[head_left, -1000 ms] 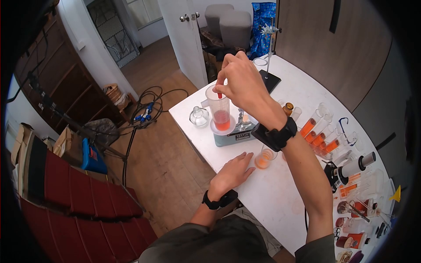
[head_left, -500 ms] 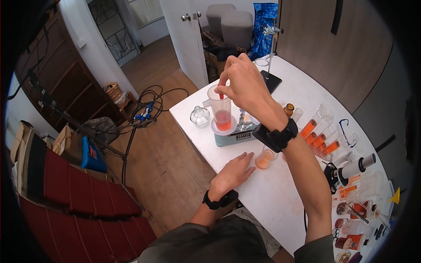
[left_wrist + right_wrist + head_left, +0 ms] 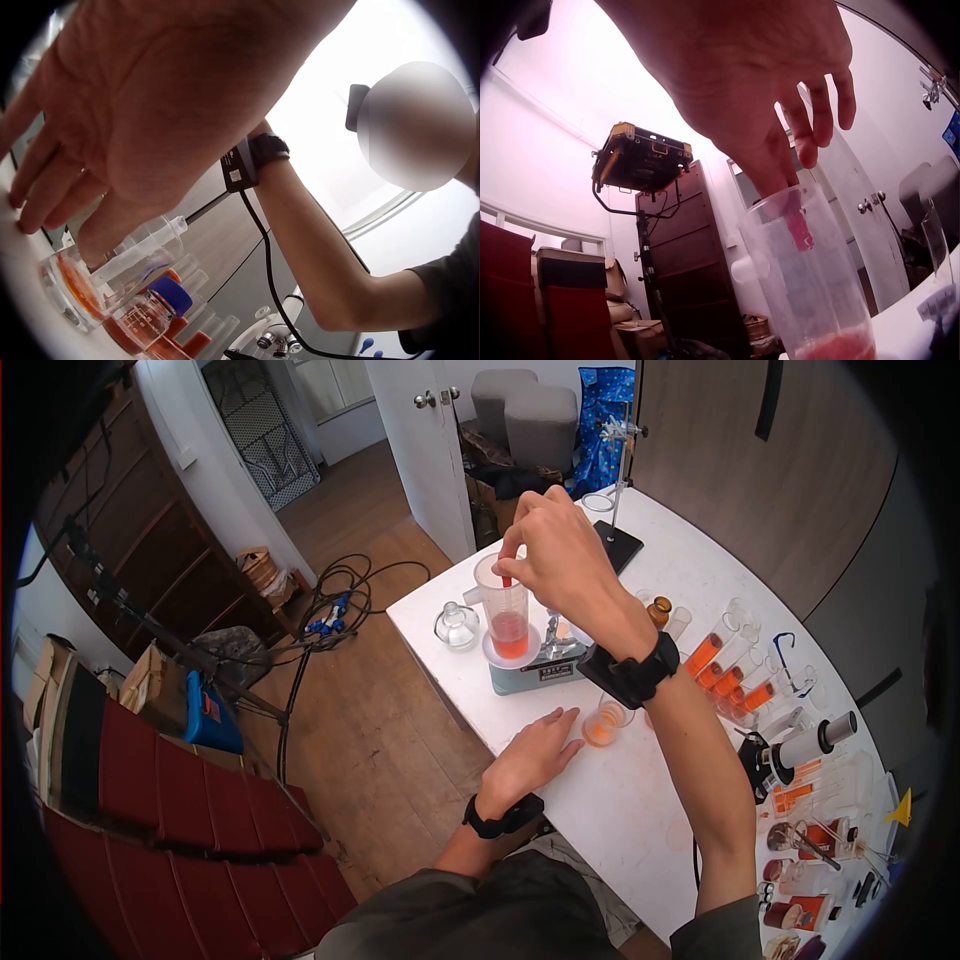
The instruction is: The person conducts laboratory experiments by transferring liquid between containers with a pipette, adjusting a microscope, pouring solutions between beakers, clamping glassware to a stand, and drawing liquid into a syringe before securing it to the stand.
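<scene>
My right hand (image 3: 560, 550) pinches a small red stick-like piece (image 3: 801, 229) between thumb and fingertips. The piece hangs just inside the mouth of a tall clear plastic measuring cup (image 3: 497, 605); its exact kind cannot be told. Pinkish-red liquid (image 3: 509, 635) fills the bottom of the cup. Under the cup is a round white pan (image 3: 528, 648) on a pale green scale (image 3: 540, 676). My left hand (image 3: 535, 755) lies on the table with fingers extended, its tips close to a small glass beaker (image 3: 79, 292) holding orange contents.
Left of the cup stands a clear round glass bottle (image 3: 457, 625). On the right are a rack of orange-filled test tubes (image 3: 728, 678), a microscope (image 3: 800, 743) and several jars. A retort stand (image 3: 614, 540) rises at the back. A blue-capped bottle (image 3: 171, 296) is near my left hand.
My right hand has sunk slightly toward the cup, with the red piece sitting a little deeper in its mouth. My left hand has stayed in place.
</scene>
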The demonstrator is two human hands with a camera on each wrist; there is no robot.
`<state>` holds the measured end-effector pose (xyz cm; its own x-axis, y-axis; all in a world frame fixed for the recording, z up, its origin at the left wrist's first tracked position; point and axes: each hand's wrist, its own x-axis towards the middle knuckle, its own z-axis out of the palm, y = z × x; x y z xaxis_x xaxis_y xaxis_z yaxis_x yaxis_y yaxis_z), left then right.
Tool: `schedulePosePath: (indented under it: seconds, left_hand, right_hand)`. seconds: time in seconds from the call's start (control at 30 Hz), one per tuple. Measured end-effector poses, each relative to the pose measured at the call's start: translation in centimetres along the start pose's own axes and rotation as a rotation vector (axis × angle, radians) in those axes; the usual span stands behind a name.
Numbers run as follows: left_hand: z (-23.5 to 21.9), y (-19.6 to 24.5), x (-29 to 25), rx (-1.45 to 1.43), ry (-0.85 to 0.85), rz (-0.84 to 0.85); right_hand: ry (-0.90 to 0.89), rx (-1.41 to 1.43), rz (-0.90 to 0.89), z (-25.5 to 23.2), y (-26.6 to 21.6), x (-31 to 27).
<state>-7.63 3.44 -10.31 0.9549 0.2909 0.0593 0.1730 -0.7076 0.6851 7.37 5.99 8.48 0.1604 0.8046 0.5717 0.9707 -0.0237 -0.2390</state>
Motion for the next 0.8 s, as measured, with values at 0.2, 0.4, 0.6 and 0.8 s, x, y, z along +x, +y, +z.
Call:
schedulePosePath:
  seconds: [0.2, 0.4, 0.6, 0.8]
  left_hand:
    - [-0.2, 0.4, 0.0, -0.001, 0.001, -0.009]
    - [-0.2, 0.4, 0.0, -0.008, 0.010, -0.001]
    - [-0.1, 0.4, 0.1, 0.000, 0.019, 0.000]
    - [-0.1, 0.4, 0.1, 0.000, 0.020, -0.001]
  right_hand:
    - [0.008, 0.008, 0.003, -0.3, 0.0, 0.1]
    - [0.093, 0.025, -0.019, -1.4, 0.0, 0.4]
    - [0.160, 0.020, 0.005, -3.2, -0.3, 0.7]
    - [0.179, 0.006, 0.007, -4.2, -0.7, 0.8]
